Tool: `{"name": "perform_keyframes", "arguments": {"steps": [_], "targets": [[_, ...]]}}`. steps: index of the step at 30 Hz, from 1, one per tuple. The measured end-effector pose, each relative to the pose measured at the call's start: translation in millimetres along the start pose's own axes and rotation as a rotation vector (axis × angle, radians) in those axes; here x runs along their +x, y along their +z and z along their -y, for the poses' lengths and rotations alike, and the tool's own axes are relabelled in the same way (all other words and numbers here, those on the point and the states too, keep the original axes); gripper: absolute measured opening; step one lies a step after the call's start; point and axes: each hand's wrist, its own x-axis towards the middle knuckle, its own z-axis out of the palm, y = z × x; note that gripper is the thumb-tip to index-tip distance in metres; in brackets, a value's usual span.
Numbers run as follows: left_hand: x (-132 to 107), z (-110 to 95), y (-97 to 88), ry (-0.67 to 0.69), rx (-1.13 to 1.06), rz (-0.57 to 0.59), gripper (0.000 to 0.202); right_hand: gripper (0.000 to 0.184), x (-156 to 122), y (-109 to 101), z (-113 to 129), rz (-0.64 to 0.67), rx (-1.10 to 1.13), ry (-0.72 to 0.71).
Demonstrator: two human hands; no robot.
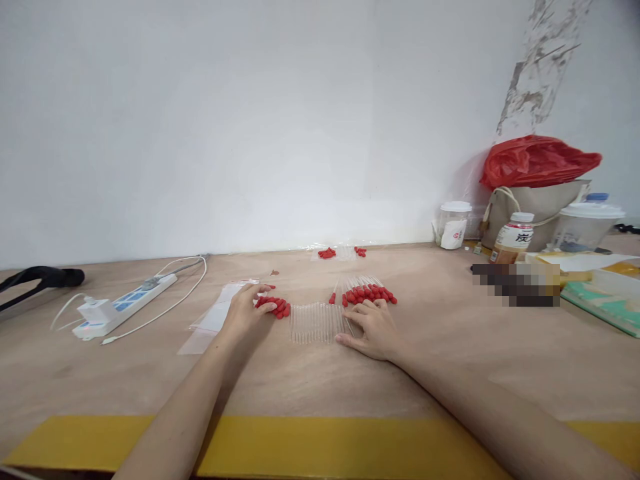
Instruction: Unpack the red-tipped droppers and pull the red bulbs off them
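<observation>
I've got the left hand (pixel 246 308) curled over the red bulbs (pixel 274 307), but I can't tell if its grip is pinching them. The right hand (pixel 374 328) lies flat and open on the table (pixel 450 360), touching the tube row (pixel 315 323). The row sits between both hands, long axes pointing away from me, with a second bunch (pixel 369 292) just beyond the right hand.

Left hand (pixel 247 308): palm down, fingers loosely curled toward 3 o'clock; left forearm (pixel 200 393) bare, entering from 7 o'clock. Right hand (pixel 374 329): flat, fingers spread toward 10 o'clock; right forearm (pixel 465 400) bare, from 5 o'clock.
</observation>
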Motion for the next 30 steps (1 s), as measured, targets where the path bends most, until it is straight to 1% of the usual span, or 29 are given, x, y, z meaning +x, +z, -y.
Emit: {"name": "perform_keyframes", "arguments": {"steps": [2, 4, 6, 8, 9, 11, 13, 15, 17, 20, 23, 25, 26, 28, 30], "targets": [[0.2, -8.4, -1.3, 0.024, 0.013, -0.066, 0.024, 0.049, 0.0, -1.5, 0.3, 0.030, -0.007, -0.014], [1.9, -19.7, 2.6, 0.077, 0.030, -0.087, 0.019, 0.051, 0.4, -3.0, 0.7, 0.054, -0.009, -0.024], [5.3, -33.2, 12.1, 0.152, 0.046, -0.014, 0.018, 0.052, 1.0, -4.1, 1.2, 0.071, -0.004, -0.036], [10.4, -48.1, 25.7, 0.205, 0.082, 0.124, 0.020, 0.053, 1.5, -5.0, 1.9, 0.082, 0.002, -0.044], [13.6, -55.7, 33.3, 0.205, 0.115, 0.181, 0.021, 0.053, 1.4, -5.6, 2.2, 0.088, 0.003, -0.046], [21.0, -70.6, 48.4, 0.139, 0.183, 0.275, 0.025, 0.054, 0.7, -6.9, 2.3, 0.094, 0.005, -0.049], [29.4, -83.1, 62.5, 0.012, 0.214, 0.353, 0.030, 0.053, -0.9, -8.5, 1.2, 0.091, 0.013, -0.055], [37.8, -91.6, 75.0, -0.075, 0.216, 0.408, 0.036, 0.052, -2.9, -9.9, -1.4, 0.074, 0.018, -0.049], [45.5, -95.8, 85.5, -0.130, 0.212, 0.443, 0.038, 0.049, -4.6, -10.6, -5.6, 0.043, 0.009, -0.021], [53.7, -97.7, 94.9, -0.206, 0.198, 0.459, 0.035, 0.041, -5.7, -10.0, -13.8, -0.024, -0.002, 0.027], [53.6, -98.9, 91.6, -0.221, 0.170, 0.409, 0.030, 0.030, -5.4, -8.0, -21.4, -0.104, 0.003, 0.057], [46.0, -99.1, 81.1, -0.189, 0.153, 0.343, 0.026, 0.026, -4.8, -6.5, -25.0, -0.170, 0.008, 0.074], [39.6, -98.5, 74.0, -0.148, 0.144, 0.301, 0.023, 0.027, -4.4, -5.9, -26.2, -0.208, 0.009, 0.078], [22.7, -95.4, 58.8, -0.021, 0.126, 0.212, 0.017, 0.036, -3.5, -4.9, -26.8, -0.279, -0.002, 0.073], [2.9, -90.1, 46.1, 0.241, 0.107, 0.108, 0.013, 0.049, -2.6, -4.6, -25.5, -0.309, -0.039, 0.033]]}}
